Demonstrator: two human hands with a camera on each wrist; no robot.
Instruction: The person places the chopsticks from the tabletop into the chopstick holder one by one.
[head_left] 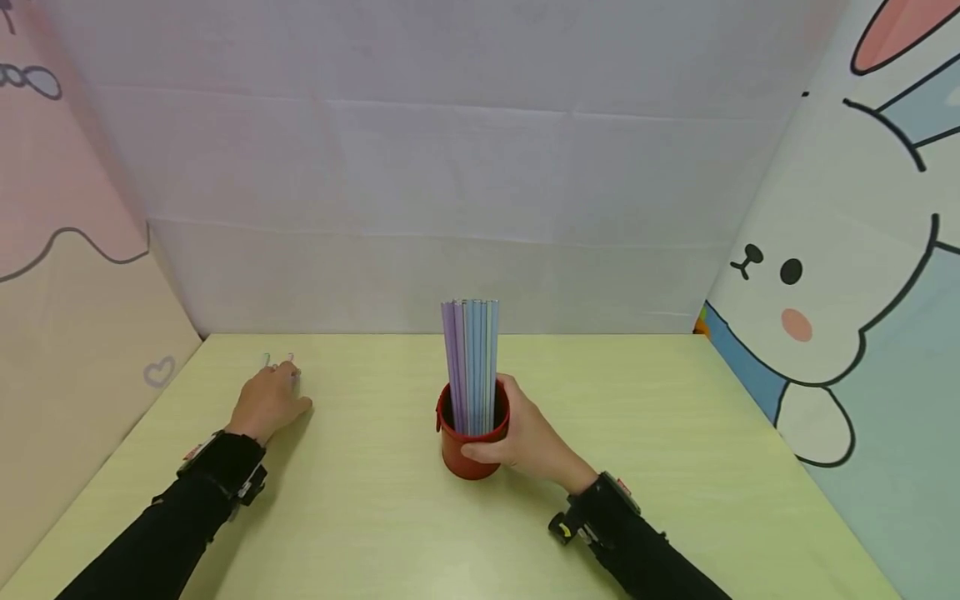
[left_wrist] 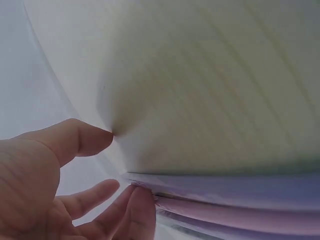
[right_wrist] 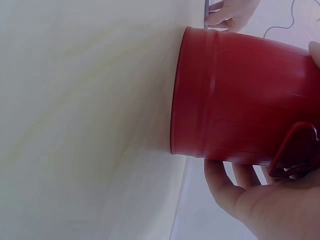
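A small red metal bucket (head_left: 459, 458) stands upright at the middle of the table, with purple, blue and pale straws (head_left: 471, 367) rising out of it. My right hand (head_left: 531, 439) grips the bucket from its right side, thumb in front and fingers behind. In the right wrist view the bucket's wire handle (right_wrist: 296, 150) hangs near the palm. Far left on the table, my left hand (head_left: 268, 402) reaches over a few more straws (left_wrist: 235, 192), lavender and pink. Its fingertips touch their ends, while the thumb stays apart from them. The hand hides most of these straws in the head view.
The pale yellow table (head_left: 360, 517) meets a white cloth backdrop (head_left: 450, 183) at its far edge. Printed cloth walls (head_left: 82, 358) flank the table, with a cartoon rabbit (head_left: 832, 275) on the right one.
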